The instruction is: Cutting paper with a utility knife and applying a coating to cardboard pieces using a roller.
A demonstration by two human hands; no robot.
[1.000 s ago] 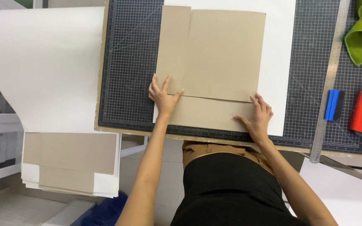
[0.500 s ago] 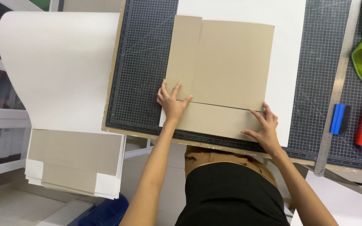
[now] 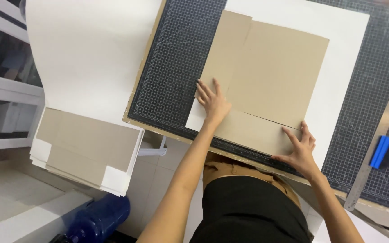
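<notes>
1. Grey cardboard [image 3: 271, 76] lies on white paper [image 3: 338, 67], on the cutting mat [image 3: 172, 67].
2. Left hand [image 3: 212, 102] and right hand [image 3: 299, 150] press flat on its near strip, fingers spread, holding nothing.
3. Blue tool [image 3: 380, 152] lies right; a cardboard stack [image 3: 86, 146] lies left.

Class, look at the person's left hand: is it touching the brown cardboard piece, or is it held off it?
Touching. The head view shows the left hand lying flat, fingers spread, on the brown cardboard piece.
</notes>
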